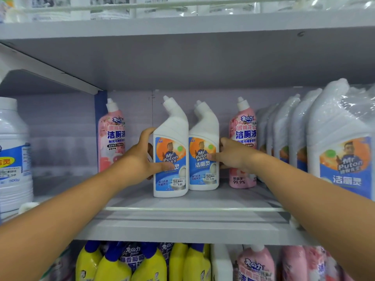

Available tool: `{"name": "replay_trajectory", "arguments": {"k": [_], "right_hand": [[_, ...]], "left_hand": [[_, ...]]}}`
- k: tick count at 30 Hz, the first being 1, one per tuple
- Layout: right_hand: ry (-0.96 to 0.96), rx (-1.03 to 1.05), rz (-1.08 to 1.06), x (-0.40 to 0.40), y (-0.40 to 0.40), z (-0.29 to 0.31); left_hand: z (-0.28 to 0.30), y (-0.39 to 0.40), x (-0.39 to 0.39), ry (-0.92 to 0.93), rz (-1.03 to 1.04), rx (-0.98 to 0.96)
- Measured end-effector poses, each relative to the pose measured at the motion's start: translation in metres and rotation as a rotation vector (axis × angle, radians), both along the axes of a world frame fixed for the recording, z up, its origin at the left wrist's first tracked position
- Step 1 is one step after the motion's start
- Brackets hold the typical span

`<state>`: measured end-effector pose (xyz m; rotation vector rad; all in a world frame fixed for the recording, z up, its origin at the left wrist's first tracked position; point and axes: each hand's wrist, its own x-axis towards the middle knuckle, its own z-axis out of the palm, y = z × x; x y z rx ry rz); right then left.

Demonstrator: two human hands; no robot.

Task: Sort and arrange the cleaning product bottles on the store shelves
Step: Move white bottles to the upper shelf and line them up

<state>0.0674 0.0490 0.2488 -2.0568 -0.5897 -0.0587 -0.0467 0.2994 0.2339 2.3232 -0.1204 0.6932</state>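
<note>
On the grey metal store shelf (188, 201), under the flat grey board of the shelf above (203, 63), stand cleaning bottles of several kinds. Largest in view is the row of big white plastic-wrapped bottles with blue and orange labels (341, 142), packed side by side along the right end and running back toward the rear wall. At the far left stands a wide white ribbed plastic jug with a blue label (12, 151), partly cut off by the frame edge. Two pink bent-neck bottles with white caps stand upright at the back: the left pink bottle (111, 136) beside a blue upright post, and the right pink bottle (242, 145) just beside the wrapped row.

Between them, near the middle of the shelf, two white angled-neck toilet cleaner bottles with blue and orange labels stand upright and touching each other. The left hand (140, 159) grips the left white bottle (171, 151), thumb across the front label and fingers curled round its far side. The right hand (229, 155) grips the right white bottle (204, 151), thumb on the label and fingers wrapped behind, close to the right pink bottle. Both bottles have small white price stickers low on their labels.

Below the shelf edge, on the lower shelf, show the tops of yellow bottles with blue caps (113, 262) and further pink bottles (255, 264).
</note>
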Motion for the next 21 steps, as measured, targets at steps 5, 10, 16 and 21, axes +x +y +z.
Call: {"name": "replay_trajectory", "arguments": {"k": [5, 10, 16, 21], "right_hand": [[-0.007, -0.032, -0.026, -0.011, 0.000, 0.002], [-0.039, -0.236, -0.168, -0.032, -0.002, 0.012], [-0.146, -0.173, -0.221, -0.067, -0.021, 0.009], [-0.119, 0.144, -0.111, -0.115, -0.047, -0.009]], "left_hand": [[0.005, -0.005, -0.008, 0.021, 0.001, -0.049], [0.008, -0.013, -0.017, 0.032, 0.051, -0.054], [0.000, -0.036, -0.042, -0.060, 0.148, -0.298], [-0.014, -0.074, -0.078, -0.226, 0.035, -0.458]]}}
